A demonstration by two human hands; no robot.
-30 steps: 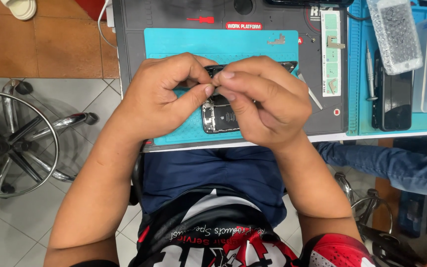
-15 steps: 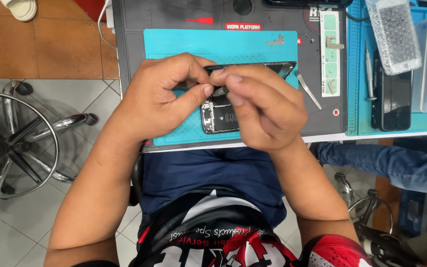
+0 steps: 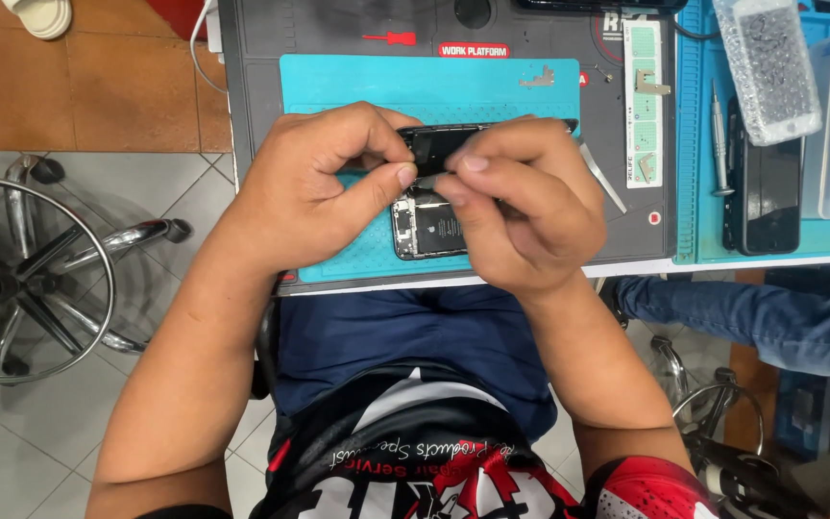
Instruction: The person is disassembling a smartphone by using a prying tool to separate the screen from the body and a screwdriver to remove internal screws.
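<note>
Head view: the opened phone (image 3: 431,229) lies flat on the teal mat (image 3: 338,82), its exposed battery and boards facing up, placed just short of the near edge of the table (image 3: 252,58), presumably so both hands can work directly over it. The left hand (image 3: 314,187) is clenched, thumb and forefinger pinching the edge of a dark screen panel (image 3: 431,146) lifted above the phone's upper end; this hold appears meant to keep the panel raised clear of the interior. The right hand (image 3: 521,207) grasps the same panel from the opposite side, fingertips meeting the left thumb over a small pale part that is too small to identify. The phone body therefore sits directly beneath both grips, partly covered by the right hand. Tweezers (image 3: 602,173) rest just beside the right hand. A red screwdriver (image 3: 388,38) lies well apart at the far edge. Another person's leg in jeans (image 3: 751,312) shows at right
</note>
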